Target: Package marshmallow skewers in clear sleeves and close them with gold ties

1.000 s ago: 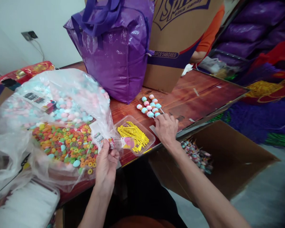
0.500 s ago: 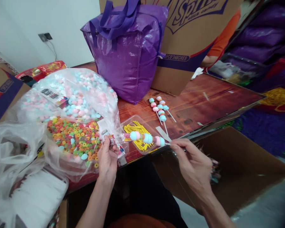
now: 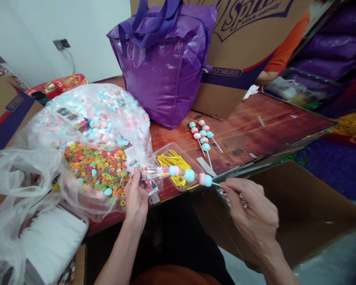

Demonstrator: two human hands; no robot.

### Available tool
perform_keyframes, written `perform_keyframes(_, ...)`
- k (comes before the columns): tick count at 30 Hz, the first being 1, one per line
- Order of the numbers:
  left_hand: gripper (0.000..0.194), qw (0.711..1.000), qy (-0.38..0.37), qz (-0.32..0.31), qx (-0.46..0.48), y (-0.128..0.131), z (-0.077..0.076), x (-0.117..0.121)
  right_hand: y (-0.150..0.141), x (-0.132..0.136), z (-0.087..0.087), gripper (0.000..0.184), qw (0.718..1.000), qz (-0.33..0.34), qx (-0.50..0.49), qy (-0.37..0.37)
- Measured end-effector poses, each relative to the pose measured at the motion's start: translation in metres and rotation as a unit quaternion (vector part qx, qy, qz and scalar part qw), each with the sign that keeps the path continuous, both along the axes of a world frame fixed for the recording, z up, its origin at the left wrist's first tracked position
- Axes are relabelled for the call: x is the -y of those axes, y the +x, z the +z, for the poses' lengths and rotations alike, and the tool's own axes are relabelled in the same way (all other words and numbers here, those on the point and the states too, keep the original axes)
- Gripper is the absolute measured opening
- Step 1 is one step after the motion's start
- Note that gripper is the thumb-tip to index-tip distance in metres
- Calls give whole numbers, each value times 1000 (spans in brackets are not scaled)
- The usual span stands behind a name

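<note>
My right hand (image 3: 250,211) pinches the white stick of a candy skewer (image 3: 189,175), held nearly level above the table edge. Blue and pink marshmallows with ring gummies between them are threaded on it. My left hand (image 3: 138,196) is closed on a clear printed plastic sleeve (image 3: 154,172), which lies in line with the skewer's tip. How far the sleeve covers the candy, I cannot tell. Behind the skewer is a clear tray of yellow twist ties (image 3: 175,162). A few finished-looking candy skewers (image 3: 203,136) lie on the table beyond.
At left sit a bag of marshmallows (image 3: 106,103), ring gummies (image 3: 97,170) and a tray of white sticks (image 3: 50,241). A purple bag (image 3: 166,75) and a large carton (image 3: 240,51) stand behind. An open carton (image 3: 302,206) is below right. Another person's orange sleeve (image 3: 290,43) shows behind the carton.
My right hand and the skewer have shifted right, away from my left hand. More of the clear sleeve shows between my left hand and the candy. The whole view has shifted slightly.
</note>
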State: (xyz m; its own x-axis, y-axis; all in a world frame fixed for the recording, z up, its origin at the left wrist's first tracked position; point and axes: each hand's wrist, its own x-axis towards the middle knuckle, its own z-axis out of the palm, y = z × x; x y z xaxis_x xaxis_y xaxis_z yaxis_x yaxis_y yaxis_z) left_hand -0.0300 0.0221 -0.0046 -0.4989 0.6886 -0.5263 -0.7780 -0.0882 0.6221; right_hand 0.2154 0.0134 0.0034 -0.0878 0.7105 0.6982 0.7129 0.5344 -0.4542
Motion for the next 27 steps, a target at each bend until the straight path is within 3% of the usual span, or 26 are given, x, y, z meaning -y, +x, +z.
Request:
perform_keyframes(17,33,1000,1,-27,4,-2,-1,-2,4,2,-5,10,995,-3,-65,-81)
perform_keyframes(27,36,999,22,19,-39,9,-2,0,-2,11,0,17,1000,1,20,14)
